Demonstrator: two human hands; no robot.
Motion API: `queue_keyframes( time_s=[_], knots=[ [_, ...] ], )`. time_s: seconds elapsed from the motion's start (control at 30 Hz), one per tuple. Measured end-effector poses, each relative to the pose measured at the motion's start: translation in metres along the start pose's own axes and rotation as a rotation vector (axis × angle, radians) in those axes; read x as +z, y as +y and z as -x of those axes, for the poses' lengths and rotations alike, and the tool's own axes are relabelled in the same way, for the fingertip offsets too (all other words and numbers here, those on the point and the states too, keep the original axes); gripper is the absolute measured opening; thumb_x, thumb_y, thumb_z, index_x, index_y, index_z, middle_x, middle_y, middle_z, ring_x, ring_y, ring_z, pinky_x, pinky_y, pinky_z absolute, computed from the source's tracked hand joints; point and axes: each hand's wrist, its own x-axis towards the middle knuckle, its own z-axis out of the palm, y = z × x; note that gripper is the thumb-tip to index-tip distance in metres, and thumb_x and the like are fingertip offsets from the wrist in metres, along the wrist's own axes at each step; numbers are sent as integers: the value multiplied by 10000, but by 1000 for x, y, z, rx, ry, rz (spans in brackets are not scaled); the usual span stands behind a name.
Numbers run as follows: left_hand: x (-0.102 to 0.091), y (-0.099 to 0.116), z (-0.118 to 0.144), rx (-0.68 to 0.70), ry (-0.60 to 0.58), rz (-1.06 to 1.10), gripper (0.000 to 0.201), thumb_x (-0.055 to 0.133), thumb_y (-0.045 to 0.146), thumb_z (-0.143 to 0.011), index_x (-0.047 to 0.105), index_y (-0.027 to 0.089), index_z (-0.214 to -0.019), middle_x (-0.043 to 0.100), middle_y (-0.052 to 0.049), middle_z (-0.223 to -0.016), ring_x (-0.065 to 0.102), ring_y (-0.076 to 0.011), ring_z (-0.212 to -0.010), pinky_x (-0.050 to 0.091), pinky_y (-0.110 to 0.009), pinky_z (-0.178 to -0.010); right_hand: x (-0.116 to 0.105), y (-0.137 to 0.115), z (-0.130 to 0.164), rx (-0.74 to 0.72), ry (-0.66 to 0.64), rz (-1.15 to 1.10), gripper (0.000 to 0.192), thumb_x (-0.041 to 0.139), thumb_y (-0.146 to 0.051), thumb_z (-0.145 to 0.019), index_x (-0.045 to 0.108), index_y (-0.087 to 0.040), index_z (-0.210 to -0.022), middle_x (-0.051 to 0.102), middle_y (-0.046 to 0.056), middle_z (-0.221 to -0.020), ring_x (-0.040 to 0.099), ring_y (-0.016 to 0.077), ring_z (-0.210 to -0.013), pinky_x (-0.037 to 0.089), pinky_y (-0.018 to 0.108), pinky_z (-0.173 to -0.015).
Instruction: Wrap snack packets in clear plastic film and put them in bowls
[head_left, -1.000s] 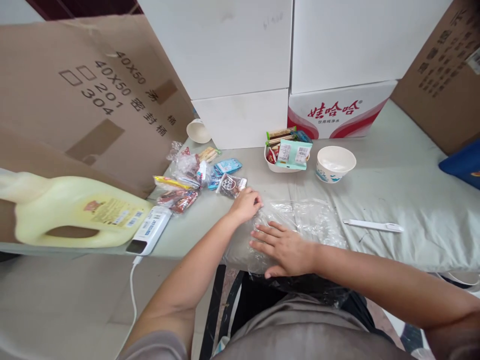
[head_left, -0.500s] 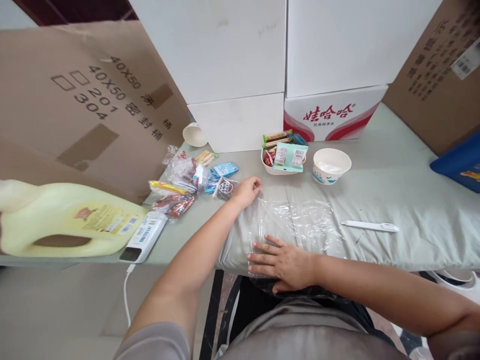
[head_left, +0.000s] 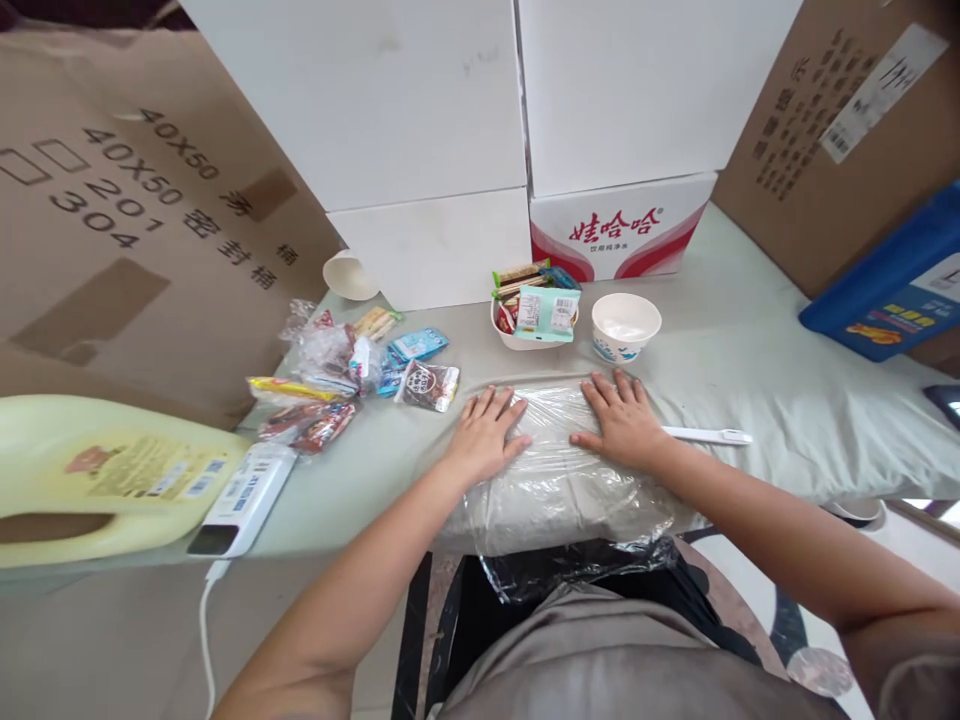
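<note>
A clear plastic bag (head_left: 559,480) lies flat on the pale green cloth-covered table (head_left: 750,370) and hangs over its near edge. My left hand (head_left: 486,433) rests palm down on the bag's far left part, fingers spread. My right hand (head_left: 621,420) presses flat on its far right part, fingers apart. Neither hand grips anything. Just left of my left hand lies a dark snack packet (head_left: 427,385).
Several snack packets (head_left: 337,370) lie at the left, beside a white sealer device (head_left: 240,497) and a yellow jug (head_left: 97,480). Behind the bag stand a white bowl of snacks (head_left: 534,318) and an empty paper bowl (head_left: 625,326). A white pen-like stick (head_left: 709,436) lies right. Cardboard and white boxes (head_left: 420,120) line the back.
My right hand moved from the bag's near edge up to its far right part. My left hand opened flat onto the bag. The view shifted rightward.
</note>
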Motion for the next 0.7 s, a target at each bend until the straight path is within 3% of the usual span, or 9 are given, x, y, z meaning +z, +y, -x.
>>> queue_keyframes(
  time_s=[0.07, 0.13, 0.23, 0.3, 0.4, 0.5, 0.57, 0.7],
  knots=[
    [-8, -7, -3, -35, 20, 10, 533, 541, 465, -892, 502, 213, -1360, 424, -129, -1483, 322, -366, -1393, 279, -579, -1116, -9, 6, 1, 22, 7, -16, 901, 432, -747, -818, 385, -114, -1457, 321, 187, -1532, 208, 455, -1409, 239, 611, -1105],
    [-17, -8, 4, -18, 131, 37, 455, 526, 420, -903, 555, 179, -1289, 485, -148, -1420, 396, -343, -1347, 331, -548, -1099, -22, 15, 10, -38, 84, -80, 772, 374, -676, -893, 449, -107, -1409, 388, 195, -1490, 278, 398, -1399, 290, 562, -1104],
    [-29, -1, 41, 100, 393, 92, 274, 526, 294, -903, 622, 189, -1136, 614, -126, -1221, 534, -276, -1207, 422, -473, -1046, -40, 30, 44, -263, 199, -243, 631, 321, -597, -958, 522, -133, -1337, 533, 170, -1364, 422, 299, -1324, 363, 481, -1089],
    [-30, 7, 77, 242, 494, 117, 219, 583, 225, -859, 634, 226, -1072, 669, -85, -1061, 596, -251, -1109, 472, -437, -994, -45, 37, 77, -454, 178, -326, 664, 383, -647, -923, 500, -162, -1361, 578, 145, -1315, 470, 275, -1284, 398, 463, -1069],
    [-20, 16, 125, 492, 336, 134, 298, 666, 283, -820, 617, 276, -1113, 695, -51, -1047, 626, -238, -1098, 494, -412, -987, -34, 42, 123, -650, 56, -312, 749, 517, -662, -857, 420, -196, -1436, 546, 127, -1375, 435, 281, -1326, 404, 474, -1067],
    [-4, 21, 147, 536, 112, 35, 414, 667, 230, -827, 568, 293, -1224, 611, -63, -1307, 510, -253, -1292, 436, -450, -1074, -14, 42, 145, -666, 23, -246, 498, 514, -372, -953, 436, -244, -1428, 520, 85, -1418, 396, 242, -1366, 397, 460, -1075],
    [1, 22, 149, 512, 105, 10, 368, 608, 117, -848, 593, 271, -1182, 576, -59, -1363, 437, -248, -1358, 404, -459, -1107, -6, 39, 145, -621, 61, -243, 389, 467, -216, -962, 535, -266, -1342, 559, 59, -1382, 428, 226, -1345, 410, 450, -1061],
    [-5, 27, 145, 396, 204, 240, 214, 494, 69, -896, 639, 222, -930, 666, -49, -1232, 500, -241, -1306, 440, -447, -1076, -16, 29, 136, -537, 119, -397, 246, 468, -233, -960, 648, -243, -1128, 677, 71, -1186, 572, 227, -1172, 475, 434, -967]
  ],
)
